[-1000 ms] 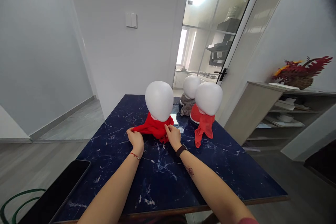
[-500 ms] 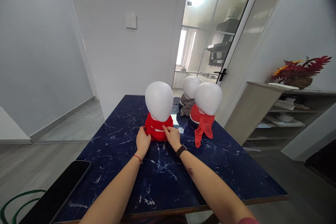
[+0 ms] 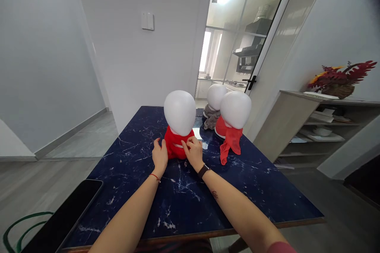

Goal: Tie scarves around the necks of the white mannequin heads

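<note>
A white mannequin head [image 3: 179, 111] stands upright in front of me, with red cloth [image 3: 175, 150] wrapped around its neck and base. A narrow pale strip shows between the cloth's folds. My left hand [image 3: 160, 155] is at the left side of the cloth, thumb and fingers apart, holding nothing. At the right front, my right hand [image 3: 194, 152] has its thumb and fingers drawn together on the cloth's edge. To the right is a second white head [image 3: 235, 108] with a sheer red scarf [image 3: 230, 142] hanging down its front.
Behind stands a third white head [image 3: 216, 95] with a grey-brown cloth [image 3: 211, 118]. All are on a dark blue marbled table [image 3: 178, 213]. A black phone-like slab [image 3: 63, 215] lies at the left front corner. A shelf unit [image 3: 314, 126] stands to the right, beside a glass door [image 3: 234, 39].
My left hand has let go of the red cloth and opened, moving slightly left. My right hand remains at the cloth's right front, its fingers slightly shifted.
</note>
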Available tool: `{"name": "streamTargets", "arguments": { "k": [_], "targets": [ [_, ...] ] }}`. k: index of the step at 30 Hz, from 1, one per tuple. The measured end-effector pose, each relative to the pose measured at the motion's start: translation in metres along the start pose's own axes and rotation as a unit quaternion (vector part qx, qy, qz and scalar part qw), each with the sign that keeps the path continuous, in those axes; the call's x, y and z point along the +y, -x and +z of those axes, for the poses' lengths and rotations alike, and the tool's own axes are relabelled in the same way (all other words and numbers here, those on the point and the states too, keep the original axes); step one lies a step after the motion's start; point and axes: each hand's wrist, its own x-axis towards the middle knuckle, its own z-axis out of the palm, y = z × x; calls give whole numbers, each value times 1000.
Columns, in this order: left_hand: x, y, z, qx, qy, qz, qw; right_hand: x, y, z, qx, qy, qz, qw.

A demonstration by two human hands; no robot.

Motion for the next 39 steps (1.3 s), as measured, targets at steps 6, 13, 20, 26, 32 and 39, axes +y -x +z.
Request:
{"name": "streamTargets", "arguments": {
  "k": [6,13,20,26,32,39],
  "targets": [
    [0,2,7,-115,-85,13,990,-15,6,-2,-34,-86,20,996],
    [0,6,6,-135,-212,89,964,-11,6,-2,-119,-63,-1,991],
    [-12,-5,4,-62,-188,96,976,3,-1,-3,-178,87,68,978],
    [-23,-24,-1,40,-104,52,992,29,-10,-9,-215,164,122,955],
    [-18,-25,-5,98,-77,40,991,43,-10,-7,-173,132,131,967],
    [6,6,-5,72,-317,197,925,28,-5,-8,-194,170,174,950]
  ]
}}
